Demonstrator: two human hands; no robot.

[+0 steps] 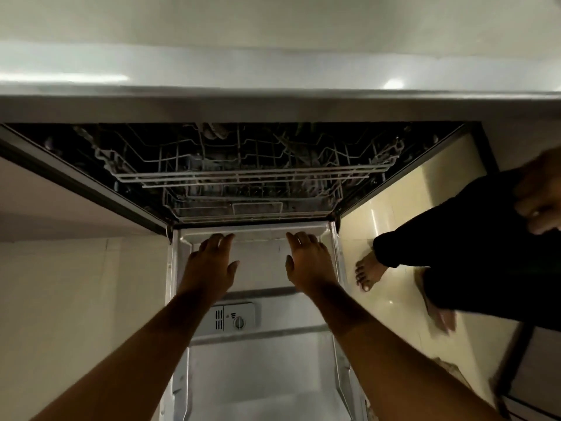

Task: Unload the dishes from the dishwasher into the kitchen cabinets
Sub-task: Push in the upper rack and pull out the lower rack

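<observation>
The dishwasher stands open below me, its door [261,375] folded down flat toward me. Inside, the upper wire rack [243,174] and the lower wire rack [255,208] sit pushed in; the dark interior hides what they hold. My left hand [209,265] and my right hand [309,262] both reach forward over the inner door, fingers straight, tips close to the front edge of the lower rack. Neither hand holds anything.
A grey countertop edge [273,95] runs above the dishwasher. Another person in dark trousers [473,238] stands on the tiled floor at the right, bare foot [368,271] beside the door, hand [540,202] at the frame's edge. A detergent dispenser [230,320] sits in the door.
</observation>
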